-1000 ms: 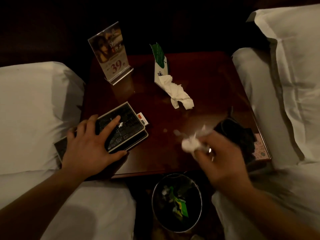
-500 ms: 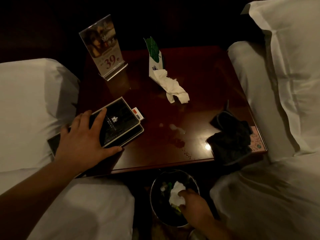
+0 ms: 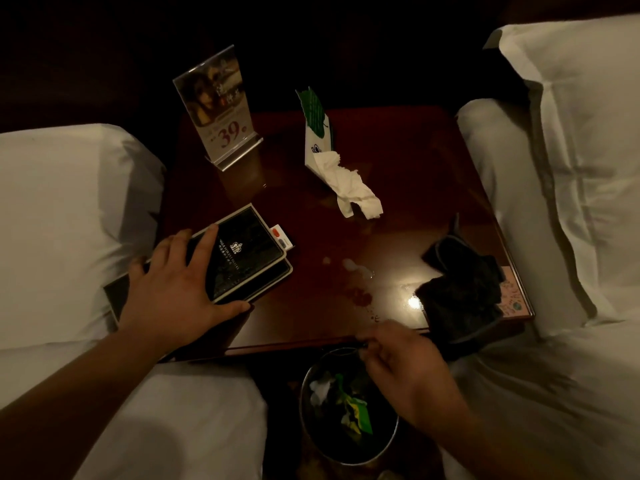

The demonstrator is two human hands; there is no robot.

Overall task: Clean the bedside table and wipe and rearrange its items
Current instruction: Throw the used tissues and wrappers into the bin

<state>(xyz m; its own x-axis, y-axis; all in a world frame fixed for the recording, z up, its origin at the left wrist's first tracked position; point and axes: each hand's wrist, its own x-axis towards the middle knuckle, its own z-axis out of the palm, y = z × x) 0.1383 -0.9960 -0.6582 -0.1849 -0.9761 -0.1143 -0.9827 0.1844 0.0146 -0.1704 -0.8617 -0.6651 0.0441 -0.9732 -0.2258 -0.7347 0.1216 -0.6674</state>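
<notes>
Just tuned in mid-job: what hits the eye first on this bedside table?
The white tissue spilling from its pack at the back stands out most, with a wet smear and red spots near the front edge. The left hand rests flat on a dark folder at left; a dark cloth lies at the right front corner.

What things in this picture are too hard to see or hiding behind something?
Head view, dim throughout:
sign stand: small print too tiny; only 39 reads.
black folder: near end covered by the left hand.
card at the right corner of the table: mostly under the dark cloth.
right hand: blurred, so whether it holds anything is unclear.
bin: right rim hidden by that hand; contents too dark to name.
</notes>
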